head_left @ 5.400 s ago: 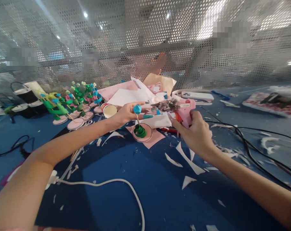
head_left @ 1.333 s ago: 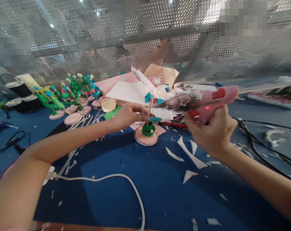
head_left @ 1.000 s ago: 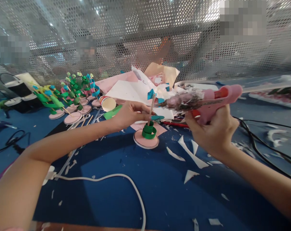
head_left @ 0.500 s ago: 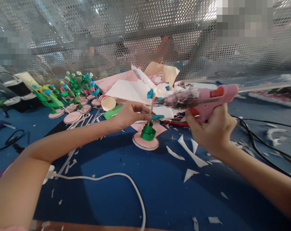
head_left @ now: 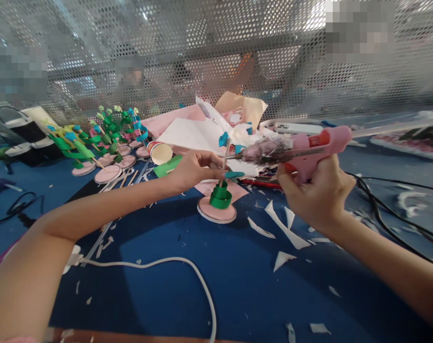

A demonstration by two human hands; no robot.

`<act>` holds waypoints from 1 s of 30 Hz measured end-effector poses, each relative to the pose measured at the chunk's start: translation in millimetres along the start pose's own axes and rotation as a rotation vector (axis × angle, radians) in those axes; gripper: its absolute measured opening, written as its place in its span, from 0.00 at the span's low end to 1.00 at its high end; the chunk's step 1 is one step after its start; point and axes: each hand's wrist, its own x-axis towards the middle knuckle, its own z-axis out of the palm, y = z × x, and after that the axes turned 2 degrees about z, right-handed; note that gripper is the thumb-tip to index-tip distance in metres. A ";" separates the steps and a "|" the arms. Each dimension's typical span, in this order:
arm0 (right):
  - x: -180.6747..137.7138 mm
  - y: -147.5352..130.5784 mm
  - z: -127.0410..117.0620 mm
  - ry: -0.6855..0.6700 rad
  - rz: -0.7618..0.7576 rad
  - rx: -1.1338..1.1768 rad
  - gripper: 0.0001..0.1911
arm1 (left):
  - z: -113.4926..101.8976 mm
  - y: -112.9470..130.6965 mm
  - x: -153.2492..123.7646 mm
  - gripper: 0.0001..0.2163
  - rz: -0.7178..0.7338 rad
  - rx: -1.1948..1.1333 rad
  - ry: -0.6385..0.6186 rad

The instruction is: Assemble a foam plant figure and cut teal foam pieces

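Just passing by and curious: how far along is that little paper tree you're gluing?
Done: a row of paper trees stands at the left. In hand: the left hand steadies the stick over a green coil on a pink disc, while the right hand points the pink glue gun at it. Left: the stick's middle is bare, unlike theirs.

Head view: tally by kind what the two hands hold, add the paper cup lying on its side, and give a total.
Pink glue gun: 1, right hand
Wooden stick: 1, left hand
Teal paper strip: 1, left hand
Paper cup: 1
Total: 4
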 end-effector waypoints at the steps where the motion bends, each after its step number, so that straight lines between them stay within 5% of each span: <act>1: -0.3 0.6 0.2 0.023 -0.039 -0.011 0.12 | -0.2 -0.5 0.1 0.13 0.001 -0.001 0.004; 30: 5.1 2.4 -2.7 0.172 -0.149 -0.038 0.10 | 0.8 -1.9 0.9 0.10 0.003 -0.009 -0.021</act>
